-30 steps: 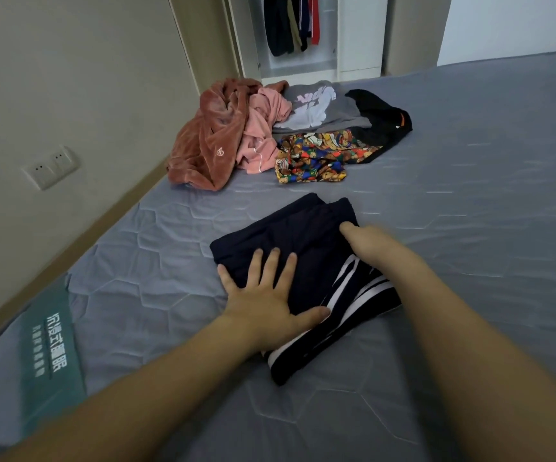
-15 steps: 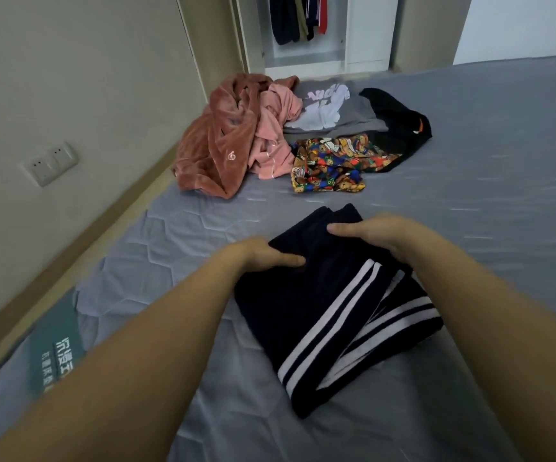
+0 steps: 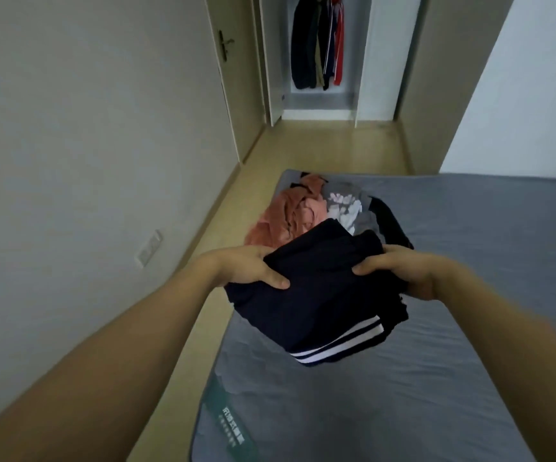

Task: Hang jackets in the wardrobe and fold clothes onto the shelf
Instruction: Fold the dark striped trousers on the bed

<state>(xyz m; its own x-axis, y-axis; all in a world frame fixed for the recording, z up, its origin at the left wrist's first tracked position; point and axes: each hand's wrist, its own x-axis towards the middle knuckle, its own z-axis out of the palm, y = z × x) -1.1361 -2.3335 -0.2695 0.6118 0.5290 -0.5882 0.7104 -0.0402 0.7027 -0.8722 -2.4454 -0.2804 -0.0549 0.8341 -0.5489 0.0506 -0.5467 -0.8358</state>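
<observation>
A folded navy garment with white stripes (image 3: 323, 295) is held up above the grey mattress (image 3: 453, 328). My left hand (image 3: 246, 268) grips its left edge, thumb on top. My right hand (image 3: 400, 271) grips its right edge the same way. Behind it on the mattress lies a pile of unfolded clothes (image 3: 306, 211): a rust-pink robe, a pink top, a grey printed shirt and a black garment, partly hidden by the bundle. Far ahead, the open wardrobe (image 3: 320, 55) shows several dark jackets and a red one hanging.
A wall with a socket plate (image 3: 149, 248) runs along the left. A strip of light wooden floor (image 3: 320, 145) lies between mattress and wardrobe. A closed door with a handle (image 3: 225, 48) stands left of the wardrobe. A white wall rises at the right.
Both hands have lifted the folded navy garment off the mattress. The view has risen and now looks down the room toward the wardrobe.
</observation>
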